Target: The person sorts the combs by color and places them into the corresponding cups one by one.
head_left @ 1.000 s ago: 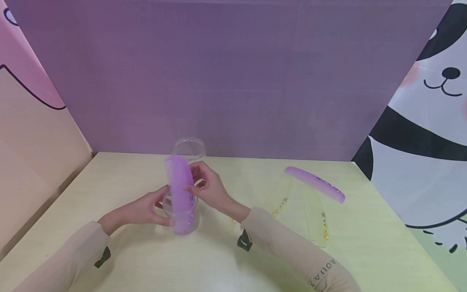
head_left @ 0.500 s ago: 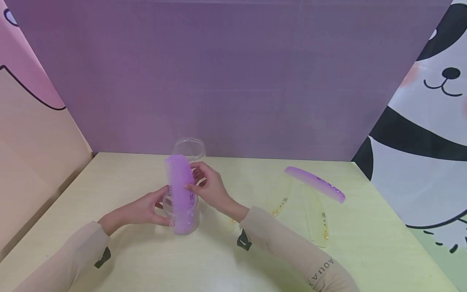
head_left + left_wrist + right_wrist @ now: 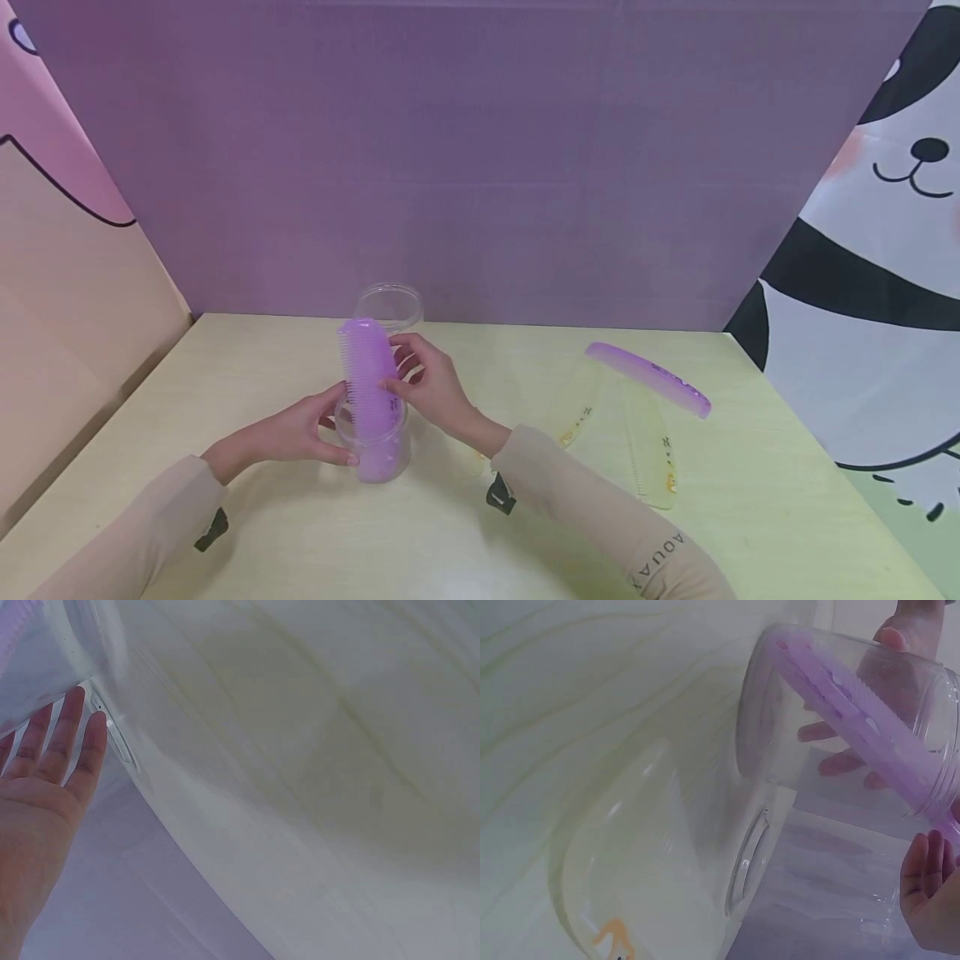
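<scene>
A clear plastic jar stands upright on the table, and my left hand grips its side, thumb in front and the other fingers behind. In the left wrist view, the fingers lie along the jar wall. A purple comb sits end-down inside the jar, with its upper part above the rim and its teeth facing left. My right hand pinches the comb's right edge above the rim. Through the jar wall in the right wrist view, the comb runs slantwise down to the base.
Behind the jar is a clear round lid. To the right lie another purple comb and two see-through yellow combs. A further yellow piece shows partly under the right wrist. A purple backdrop rises at the table's back.
The comb has turned slightly in the jar, showing more of its teeth than a second ago. Both hands keep nearly the same places.
</scene>
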`<state>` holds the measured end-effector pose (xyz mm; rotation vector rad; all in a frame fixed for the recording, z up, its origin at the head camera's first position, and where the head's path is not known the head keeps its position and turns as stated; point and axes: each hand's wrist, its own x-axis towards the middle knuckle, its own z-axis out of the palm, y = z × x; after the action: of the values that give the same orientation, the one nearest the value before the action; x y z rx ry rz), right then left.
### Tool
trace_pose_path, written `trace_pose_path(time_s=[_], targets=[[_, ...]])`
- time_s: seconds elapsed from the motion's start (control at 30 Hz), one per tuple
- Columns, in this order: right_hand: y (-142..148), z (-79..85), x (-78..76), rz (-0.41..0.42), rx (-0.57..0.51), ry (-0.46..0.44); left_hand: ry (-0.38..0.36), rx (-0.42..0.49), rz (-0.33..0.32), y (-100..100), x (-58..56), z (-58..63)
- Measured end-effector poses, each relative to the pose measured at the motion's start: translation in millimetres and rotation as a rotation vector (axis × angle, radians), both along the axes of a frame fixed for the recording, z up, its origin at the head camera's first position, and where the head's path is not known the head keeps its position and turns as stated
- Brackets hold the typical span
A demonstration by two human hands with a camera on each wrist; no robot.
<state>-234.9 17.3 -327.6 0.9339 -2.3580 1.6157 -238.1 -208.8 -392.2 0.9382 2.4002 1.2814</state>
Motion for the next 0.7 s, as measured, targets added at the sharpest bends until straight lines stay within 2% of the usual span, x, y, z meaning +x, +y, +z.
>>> trace_pose_path(time_s=[0.43, 0.7], targets=[[2.4, 2.4, -0.4, -0.010, -0.001, -0.019, -0.002, 0.001, -0.005, -0.4, -1.0, -0.2], [2.7, 1.4, -3.6, 0.000, -0.040, -0.034, -0.004, 0.008, -0.005, 0.2, -0.7, -0.2]])
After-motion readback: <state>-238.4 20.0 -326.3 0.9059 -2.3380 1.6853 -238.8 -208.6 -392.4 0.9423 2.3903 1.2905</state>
